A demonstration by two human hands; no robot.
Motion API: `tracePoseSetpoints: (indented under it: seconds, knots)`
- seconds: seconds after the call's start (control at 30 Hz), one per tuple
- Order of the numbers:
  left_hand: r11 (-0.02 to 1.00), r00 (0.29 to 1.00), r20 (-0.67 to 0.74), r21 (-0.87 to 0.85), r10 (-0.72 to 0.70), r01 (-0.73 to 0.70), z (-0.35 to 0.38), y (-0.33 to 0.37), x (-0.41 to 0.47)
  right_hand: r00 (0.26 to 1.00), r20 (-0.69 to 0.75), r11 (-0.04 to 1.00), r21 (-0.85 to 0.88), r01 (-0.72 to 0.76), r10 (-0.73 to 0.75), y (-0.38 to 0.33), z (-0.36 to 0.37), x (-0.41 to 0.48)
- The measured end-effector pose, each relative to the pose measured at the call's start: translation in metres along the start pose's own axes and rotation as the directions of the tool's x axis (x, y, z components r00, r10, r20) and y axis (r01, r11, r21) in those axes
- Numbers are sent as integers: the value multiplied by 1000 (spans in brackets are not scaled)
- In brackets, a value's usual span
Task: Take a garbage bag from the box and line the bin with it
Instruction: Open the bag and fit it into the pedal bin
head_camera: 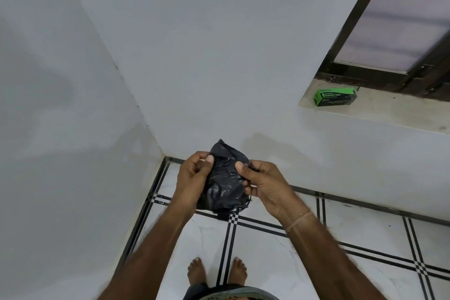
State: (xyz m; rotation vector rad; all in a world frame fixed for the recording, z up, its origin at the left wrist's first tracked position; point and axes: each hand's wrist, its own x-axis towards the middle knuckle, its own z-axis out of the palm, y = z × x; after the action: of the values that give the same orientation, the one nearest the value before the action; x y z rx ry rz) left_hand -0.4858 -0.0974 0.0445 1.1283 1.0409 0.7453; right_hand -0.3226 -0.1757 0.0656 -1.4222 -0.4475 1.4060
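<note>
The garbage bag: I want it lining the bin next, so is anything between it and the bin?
Cannot tell: no bin shows in this view. The folded black garbage bag is held between the left hand and right hand, with nothing around it.

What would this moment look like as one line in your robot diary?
stage: unfolding | bag: black, crumpled | left hand, right hand: gripping bag | box: windowsill | bin: unseen

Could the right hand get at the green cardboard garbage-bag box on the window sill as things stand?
Probably not at once: the right hand and left hand both grip the crumpled black plastic bag; the green cardboard box lies unobstructed.
</note>
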Motion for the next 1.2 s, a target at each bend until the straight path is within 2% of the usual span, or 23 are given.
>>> tracePoseSetpoints:
  seconds: [0.07,0.1,0.17,0.23,0.3,0.37,0.43,0.57,0.7,0.8,0.97,1.2]
  knots:
    - [954,975,-169,287,141,-88,-2,-6,0,998,-8,997,-34,67,-67,-2,5,1]
    - [933,966,-167,336,197,-132,-3,-6,0,996,-12,995,-50,87,-88,-4,8,1]
    - [970,989,20,195,146,-147,3,1,-5,990,-9,984,-108,142,-144,-3,13,2]
    - [998,977,209,-53,-30,42,10,13,-10,982,16,976,-111,187,-187,-4,21,0]
    - [961,953,272,-197,-136,193,11,22,-11,975,21,970,-98,221,-220,-4,25,-2]
    - [927,933,283,-234,-223,292,10,27,-10,967,28,960,-121,253,-251,-3,28,-2]
    - [919,916,287,-195,-280,342,6,30,-8,954,40,933,-200,300,-298,2,28,2]
    - [951,924,273,-74,-269,299,1,33,-4,933,54,855,-384,349,-356,9,31,4]
    - [950,945,209,-137,-250,282,-2,28,-1,930,51,877,-318,361,-364,10,33,1]
    - [951,960,166,-175,-228,256,-3,24,1,947,20,930,-184,318,-320,3,36,-7]
    - [972,963,186,-91,-196,215,-2,25,1,992,-57,993,-56,107,-110,-7,39,-5]
    - [929,945,195,-215,-262,302,-12,15,1,966,-222,960,273,-69,133,-2,32,9]
